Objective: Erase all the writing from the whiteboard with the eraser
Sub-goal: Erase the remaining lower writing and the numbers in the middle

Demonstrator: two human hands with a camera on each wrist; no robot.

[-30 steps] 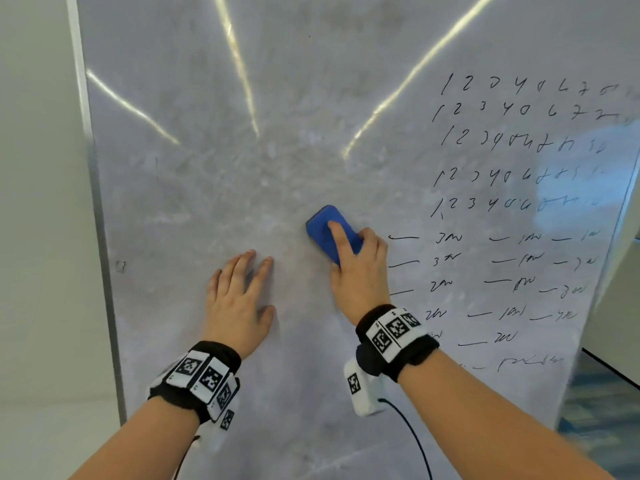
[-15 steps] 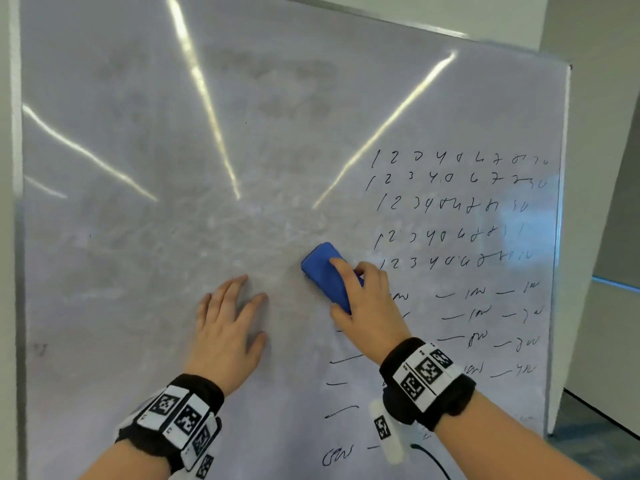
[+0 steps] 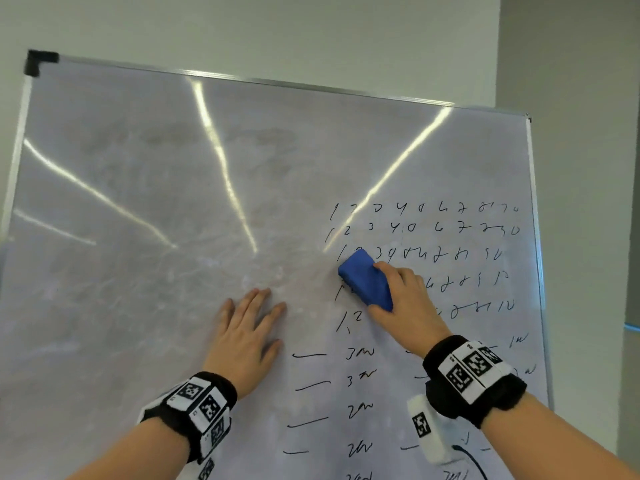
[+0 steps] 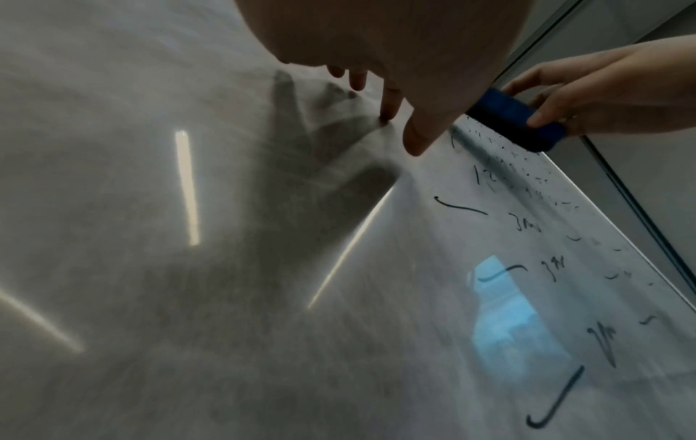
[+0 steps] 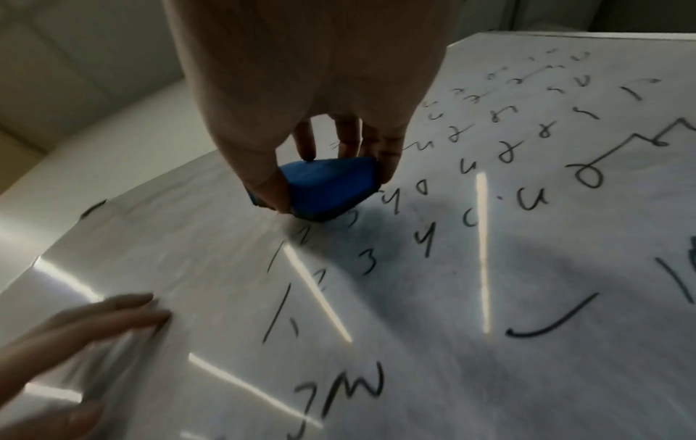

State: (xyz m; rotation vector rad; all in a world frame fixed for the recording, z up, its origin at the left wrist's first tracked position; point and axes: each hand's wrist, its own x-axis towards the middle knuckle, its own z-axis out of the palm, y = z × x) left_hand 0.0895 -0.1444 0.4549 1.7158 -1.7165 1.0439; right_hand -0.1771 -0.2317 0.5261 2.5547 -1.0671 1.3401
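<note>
A whiteboard [image 3: 138,202] fills the head view, wiped and smeared on its left, with black handwritten numbers [image 3: 426,230] and dashes with scribbles [image 3: 308,386] on its right. My right hand [image 3: 405,299] grips a blue eraser [image 3: 365,280] and presses it on the left end of the number rows; in the right wrist view the eraser [image 5: 327,187] sits pinched between thumb and fingers. My left hand [image 3: 247,327] lies flat on the board with straight fingers, left of the eraser. In the left wrist view the eraser [image 4: 516,119] shows beyond my fingers [image 4: 388,101].
The board's metal frame [image 3: 535,237] runs down the right side, with a black corner cap [image 3: 38,62] at the top left. A pale wall [image 3: 277,29] stands behind and a grey wall panel [image 3: 588,168] to the right.
The eraser and my right hand have moved up and right into the number rows. The view has tilted up, showing the board's top edge. My left hand stays flat on the board.
</note>
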